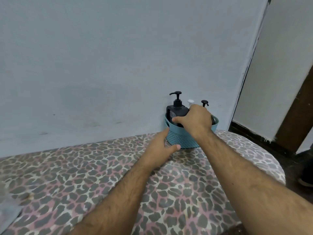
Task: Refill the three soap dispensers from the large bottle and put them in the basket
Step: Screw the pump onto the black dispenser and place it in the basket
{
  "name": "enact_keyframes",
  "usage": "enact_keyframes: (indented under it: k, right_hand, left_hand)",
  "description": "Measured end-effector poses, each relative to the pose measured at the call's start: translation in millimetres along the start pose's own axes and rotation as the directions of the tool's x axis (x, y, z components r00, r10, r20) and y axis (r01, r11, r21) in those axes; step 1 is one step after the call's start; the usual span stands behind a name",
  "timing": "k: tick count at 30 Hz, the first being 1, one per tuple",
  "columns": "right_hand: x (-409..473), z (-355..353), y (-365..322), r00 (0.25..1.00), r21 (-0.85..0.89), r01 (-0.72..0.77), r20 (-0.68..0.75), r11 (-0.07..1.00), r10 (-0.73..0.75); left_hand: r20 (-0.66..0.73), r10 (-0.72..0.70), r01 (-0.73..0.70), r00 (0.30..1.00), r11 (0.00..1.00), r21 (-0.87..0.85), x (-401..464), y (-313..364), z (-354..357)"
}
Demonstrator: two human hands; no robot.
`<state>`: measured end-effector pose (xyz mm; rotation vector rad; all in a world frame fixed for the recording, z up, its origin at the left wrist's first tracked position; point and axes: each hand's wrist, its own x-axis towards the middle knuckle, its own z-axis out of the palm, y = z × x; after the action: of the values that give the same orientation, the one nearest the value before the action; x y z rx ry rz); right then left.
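Observation:
A teal woven basket [182, 139] stands on the leopard-print table [84, 175] against the wall. Inside it a square black pump dispenser [176, 110] stands upright at the left. My right hand [194, 121] grips this dispenser's body from the right, thumb across its front. Behind the hand, a white pump top [190, 101] and a second black pump head [204, 102] stick up; their bodies are hidden. My left hand [160, 150] rests with straight fingers against the basket's lower left side, thumb along its base.
The pale blue wall [101, 65] runs right behind the basket. A white door [274, 73] and dark floor lie at the right, past the table's rounded edge. A blurred pale object [8, 206] sits at the table's far left.

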<state>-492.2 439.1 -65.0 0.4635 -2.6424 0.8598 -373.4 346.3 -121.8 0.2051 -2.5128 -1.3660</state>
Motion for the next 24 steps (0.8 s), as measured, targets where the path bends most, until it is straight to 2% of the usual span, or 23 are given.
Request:
enact_keyframes:
  k: [6,17,24]
  right_hand:
    - [-1,2,0,1.000,-0.092,-0.004,0.030,0.996,0.007]
    - [-4,12,16,0.996,-0.125,0.038,0.083,0.991,-0.028]
    - [-7,14,22,0.992,-0.139,0.121,0.042,0.983,-0.116]
  left_hand:
    - [0.010,0.014,-0.014,1.000,1.000,-0.010,-1,-1,-1]
    - [-0.004,-0.010,0.010,1.000,1.000,0.013,-2,-8,4]
    - [-0.019,-0.039,0.039,0.999,0.999,0.029,-10,-11,-1]
